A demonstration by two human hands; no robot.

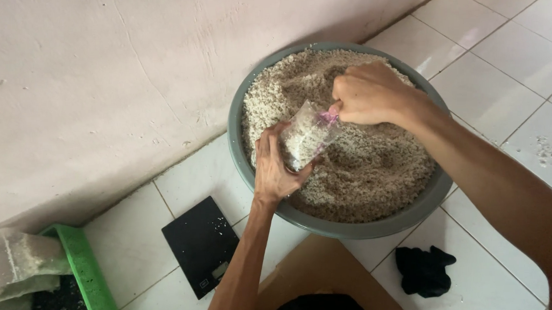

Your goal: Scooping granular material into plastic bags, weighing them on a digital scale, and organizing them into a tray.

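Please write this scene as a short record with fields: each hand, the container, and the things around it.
left hand: holds a small clear bag over the basin
right hand: grips something pink at the bag's mouth
basin: grey, round, full of pale crumbly grains
scale: flat, black, on the tiled floor
cloth: black, crumpled, on the floor
crate: green, by the wall

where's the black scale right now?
In the head view the black scale lies flat on the white tile floor, lower left of the grey basin, just left of the left hand's forearm.
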